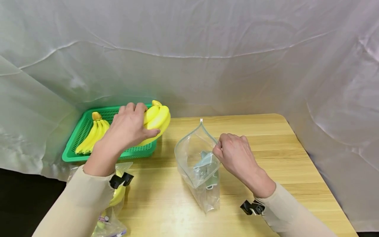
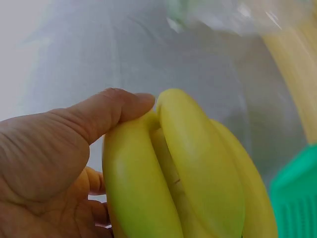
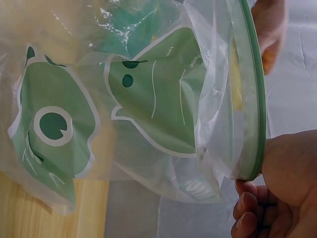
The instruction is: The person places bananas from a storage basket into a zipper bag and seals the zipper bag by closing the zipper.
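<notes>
Closest, at the lower left, crinkled clear plastic packaging (image 1: pixel 113 225) lies on the desk (image 1: pixel 266 138), with yellow fruit showing through its film and a strip of purple near the bottom edge. Two cream sleeves (image 1: pixel 78 200) of smooth cloth reach in, each with a small angular black clip (image 1: pixel 121 180) near the cuff.

Further in, a clear zip bag (image 1: pixel 189 179) hangs from the right hand (image 1: pixel 238 156), its thin, glossy film creased and narrowing to a corner below. Its mouth gapes in a pointed oval edged with a green seal, and a small white slider (image 1: pixel 201 120) sits at the far tip. Soft green animal-like shapes with white outlines are printed on the film. The right fingers are curled closed, pinching the rim.

To the left, the left hand (image 1: pixel 127 126) has its fingers curled round a bunch of plump, smooth bananas (image 1: pixel 158 120), spread only as wide as the fruit. The bunch is above the right end of a green plastic basket (image 1: pixel 145 152), apart from the bag's mouth. Slender bananas (image 1: pixel 94 135) with a brownish stem lie in the basket's slotted left part.

Beyond hangs a silvery, wrinkled sheet (image 1: pixel 189 79).
</notes>
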`<act>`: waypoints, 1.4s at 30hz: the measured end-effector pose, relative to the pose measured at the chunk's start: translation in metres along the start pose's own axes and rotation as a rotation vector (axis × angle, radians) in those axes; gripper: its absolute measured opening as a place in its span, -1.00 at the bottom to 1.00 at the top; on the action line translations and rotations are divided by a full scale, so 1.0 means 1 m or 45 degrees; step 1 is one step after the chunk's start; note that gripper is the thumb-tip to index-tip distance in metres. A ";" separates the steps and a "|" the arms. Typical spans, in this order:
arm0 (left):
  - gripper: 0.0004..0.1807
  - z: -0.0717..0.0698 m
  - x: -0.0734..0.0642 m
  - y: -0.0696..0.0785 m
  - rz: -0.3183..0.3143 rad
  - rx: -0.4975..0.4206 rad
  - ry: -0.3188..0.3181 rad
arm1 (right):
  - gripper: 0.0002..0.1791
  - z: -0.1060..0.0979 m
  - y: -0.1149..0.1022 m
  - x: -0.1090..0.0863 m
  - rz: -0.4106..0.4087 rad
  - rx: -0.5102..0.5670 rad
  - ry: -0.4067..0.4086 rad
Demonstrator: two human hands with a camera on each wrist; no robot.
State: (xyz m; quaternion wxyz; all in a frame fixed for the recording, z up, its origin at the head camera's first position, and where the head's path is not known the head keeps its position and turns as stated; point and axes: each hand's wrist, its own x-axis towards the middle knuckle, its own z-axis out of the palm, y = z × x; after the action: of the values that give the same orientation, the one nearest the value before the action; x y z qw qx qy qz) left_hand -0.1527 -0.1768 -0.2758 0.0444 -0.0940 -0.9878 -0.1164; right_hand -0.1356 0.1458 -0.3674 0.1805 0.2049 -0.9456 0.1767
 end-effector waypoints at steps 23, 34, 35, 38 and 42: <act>-0.24 -0.002 -0.050 0.093 0.512 0.123 -0.011 | -0.80 -0.003 -0.011 0.007 0.068 0.042 -0.046; -0.35 0.029 -0.037 0.105 0.465 0.217 -0.215 | -0.85 -0.004 -0.016 0.005 0.077 0.081 -0.072; -0.35 0.032 -0.035 0.106 0.455 0.235 -0.222 | -0.85 -0.003 -0.017 0.005 0.076 0.088 -0.077; -0.37 0.043 -0.028 0.111 0.421 0.280 -0.224 | -0.84 -0.001 -0.019 0.003 0.054 0.119 -0.081; -0.41 0.055 -0.019 0.115 0.360 0.311 -0.200 | -0.83 0.000 -0.022 0.003 0.072 0.210 -0.115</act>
State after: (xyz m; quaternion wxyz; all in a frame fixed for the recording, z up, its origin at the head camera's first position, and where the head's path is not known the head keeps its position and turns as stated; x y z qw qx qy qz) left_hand -0.1152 -0.0567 -0.3053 -0.0057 -0.2343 -0.9720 0.0192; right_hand -0.1276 0.1259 -0.3601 0.1152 0.2003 -0.9404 0.2497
